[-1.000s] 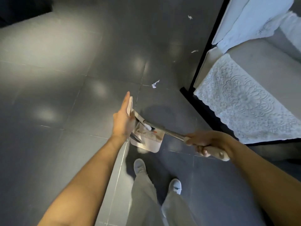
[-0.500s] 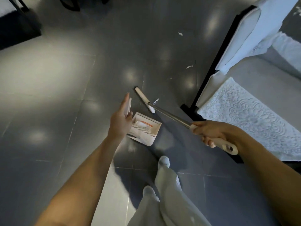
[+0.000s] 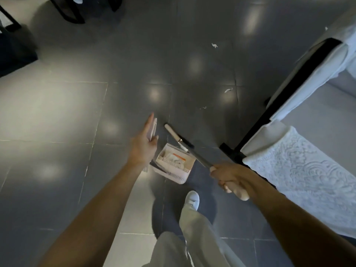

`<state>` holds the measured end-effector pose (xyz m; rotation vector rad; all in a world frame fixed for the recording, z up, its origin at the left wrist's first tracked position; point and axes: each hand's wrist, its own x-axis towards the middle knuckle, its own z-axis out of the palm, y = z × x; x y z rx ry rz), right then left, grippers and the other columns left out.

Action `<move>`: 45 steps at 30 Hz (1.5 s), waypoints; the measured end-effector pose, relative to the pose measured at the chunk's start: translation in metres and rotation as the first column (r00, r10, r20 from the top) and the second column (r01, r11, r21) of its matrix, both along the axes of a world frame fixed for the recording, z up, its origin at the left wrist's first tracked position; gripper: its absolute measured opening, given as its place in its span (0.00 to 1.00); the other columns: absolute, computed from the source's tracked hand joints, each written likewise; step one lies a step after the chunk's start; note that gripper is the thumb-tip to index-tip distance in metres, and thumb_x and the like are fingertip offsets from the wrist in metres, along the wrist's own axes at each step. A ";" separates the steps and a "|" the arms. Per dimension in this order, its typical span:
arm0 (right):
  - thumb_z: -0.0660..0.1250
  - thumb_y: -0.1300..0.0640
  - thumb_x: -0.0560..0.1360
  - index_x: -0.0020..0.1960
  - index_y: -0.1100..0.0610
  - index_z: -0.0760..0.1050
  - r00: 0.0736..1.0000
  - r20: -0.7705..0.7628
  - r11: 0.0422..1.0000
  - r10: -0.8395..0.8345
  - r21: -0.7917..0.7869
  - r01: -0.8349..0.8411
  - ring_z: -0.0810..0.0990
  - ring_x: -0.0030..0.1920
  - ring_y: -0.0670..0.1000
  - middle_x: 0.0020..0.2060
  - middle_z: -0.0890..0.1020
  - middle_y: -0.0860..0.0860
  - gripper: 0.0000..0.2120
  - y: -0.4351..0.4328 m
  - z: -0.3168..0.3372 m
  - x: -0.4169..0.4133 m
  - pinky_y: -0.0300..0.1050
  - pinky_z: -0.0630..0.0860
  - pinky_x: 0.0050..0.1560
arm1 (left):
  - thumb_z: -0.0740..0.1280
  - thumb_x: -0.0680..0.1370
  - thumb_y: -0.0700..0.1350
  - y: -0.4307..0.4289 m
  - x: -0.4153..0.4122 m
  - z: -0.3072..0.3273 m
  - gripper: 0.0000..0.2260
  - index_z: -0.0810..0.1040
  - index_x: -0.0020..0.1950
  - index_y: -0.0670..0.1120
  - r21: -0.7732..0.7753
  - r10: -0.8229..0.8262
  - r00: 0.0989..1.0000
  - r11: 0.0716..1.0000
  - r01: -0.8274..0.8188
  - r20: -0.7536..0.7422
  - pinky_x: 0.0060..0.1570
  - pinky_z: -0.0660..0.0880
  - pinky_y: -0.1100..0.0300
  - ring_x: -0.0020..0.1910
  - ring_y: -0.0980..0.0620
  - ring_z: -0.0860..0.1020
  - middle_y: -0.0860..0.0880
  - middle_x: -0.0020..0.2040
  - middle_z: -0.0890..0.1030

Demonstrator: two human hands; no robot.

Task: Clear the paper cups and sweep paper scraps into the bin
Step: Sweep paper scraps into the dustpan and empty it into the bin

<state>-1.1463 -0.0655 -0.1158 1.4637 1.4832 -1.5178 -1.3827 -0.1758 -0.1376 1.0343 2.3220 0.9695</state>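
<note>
I see grey tile floor, lace-draped couch at 3 o'clock. Right hand wraps broom, long axis pointing 10 o'clock. Left hand grips dustpan handle, index finger straight. Paper scraps lie at 1 o'clock.

Dustpan handle mostly hidden behind left hand; contents blurred. Broom grip covered by right hand. Sofa cut by right edge. Floor scraps too small to read.
</note>
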 end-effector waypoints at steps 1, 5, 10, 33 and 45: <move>0.61 0.59 0.79 0.54 0.59 0.71 0.997 -0.036 0.996 -0.065 -0.070 0.063 0.73 0.25 0.46 0.33 0.73 0.53 0.05 0.008 0.006 0.003 0.36 0.71 0.26 | 0.66 0.79 0.39 0.013 0.000 0.002 0.32 0.57 0.78 0.57 0.011 0.000 1.000 1.000 0.000 0.013 0.56 0.61 0.76 0.66 0.51 0.72 0.55 0.73 0.67; 0.66 0.58 0.77 0.54 0.56 0.77 0.974 -0.004 0.965 -0.228 -0.132 0.226 0.69 0.20 0.45 0.25 0.74 0.52 0.06 0.055 0.032 0.015 0.35 0.67 0.20 | 0.67 0.78 0.36 0.052 -0.014 0.008 0.33 0.58 0.77 0.54 0.042 -0.058 0.997 0.998 0.057 0.043 0.51 0.57 0.86 0.64 0.58 0.70 0.60 0.66 0.67; 0.61 0.61 0.80 0.57 0.54 0.72 0.972 -0.059 0.962 -0.225 -0.168 0.213 0.65 0.17 0.46 0.23 0.69 0.53 0.07 0.094 0.056 0.001 0.32 0.63 0.19 | 0.65 0.77 0.32 0.086 -0.033 0.016 0.31 0.60 0.77 0.49 0.097 -0.083 0.996 0.992 0.078 0.041 0.54 0.56 0.86 0.65 0.60 0.65 0.58 0.67 0.66; 0.66 0.63 0.76 0.70 0.60 0.67 0.943 0.027 0.943 -0.332 0.025 0.331 0.72 0.28 0.48 0.37 0.79 0.55 0.24 0.246 -0.019 -0.144 0.40 0.69 0.28 | 0.66 0.78 0.36 0.359 -0.192 -0.008 0.31 0.60 0.77 0.56 0.078 -0.416 0.903 0.909 0.409 0.110 0.54 0.55 0.87 0.61 0.76 0.57 0.62 0.67 0.65; 0.64 0.67 0.77 0.74 0.47 0.60 0.849 -0.028 0.848 -0.528 -0.077 0.525 0.67 0.18 0.45 0.21 0.72 0.51 0.31 0.298 0.049 -0.120 0.36 0.66 0.19 | 0.66 0.77 0.37 0.418 -0.208 -0.002 0.32 0.59 0.77 0.59 0.047 -0.496 0.868 0.868 0.495 0.020 0.49 0.58 0.86 0.64 0.52 0.73 0.53 0.68 0.74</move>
